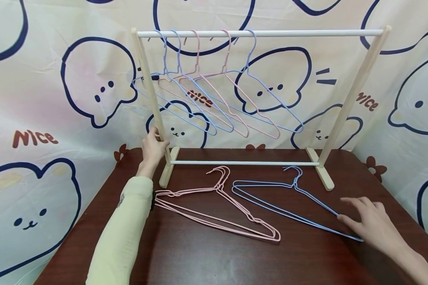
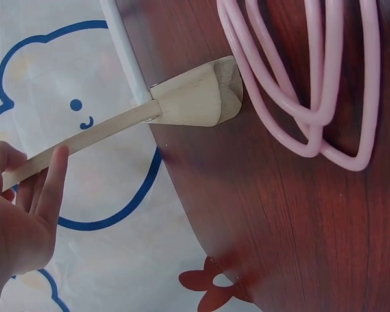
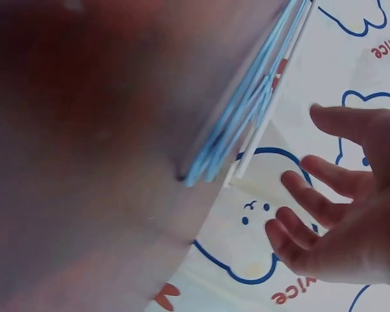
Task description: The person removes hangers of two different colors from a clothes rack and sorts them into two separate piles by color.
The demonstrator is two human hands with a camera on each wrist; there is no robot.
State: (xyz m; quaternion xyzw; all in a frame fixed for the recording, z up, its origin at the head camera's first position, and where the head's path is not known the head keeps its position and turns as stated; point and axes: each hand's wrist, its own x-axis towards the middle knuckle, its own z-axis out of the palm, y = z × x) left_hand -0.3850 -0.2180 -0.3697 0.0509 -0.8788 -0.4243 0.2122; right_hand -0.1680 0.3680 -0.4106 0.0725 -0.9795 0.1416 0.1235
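Observation:
In the head view, a wooden clothes rack point(image 1: 151, 89) stands at the back of the table. My left hand point(image 1: 154, 148) grips the lower part of its left post, fingers and thumb around it; the left wrist view shows this hold on the post point(image 2: 94, 131). Pink hangers point(image 1: 249, 217) lie stacked on the table in front. Right of them are blue hangers point(image 1: 295, 185), stacked too. Over their right end hovers my right hand point(image 1: 372, 221), holding nothing, its fingers spread and slightly bent. Whether the thumb touches the blue hangers I cannot tell.
From the white top rail point(image 1: 306, 33) hang three blue and two pink hangers, mostly toward the left. A white lower rail point(image 1: 245, 162) joins the rack's wooden feet point(image 1: 324, 178). Behind the dark table point(image 1: 214, 261) is a cartoon-printed cloth point(image 1: 92, 158).

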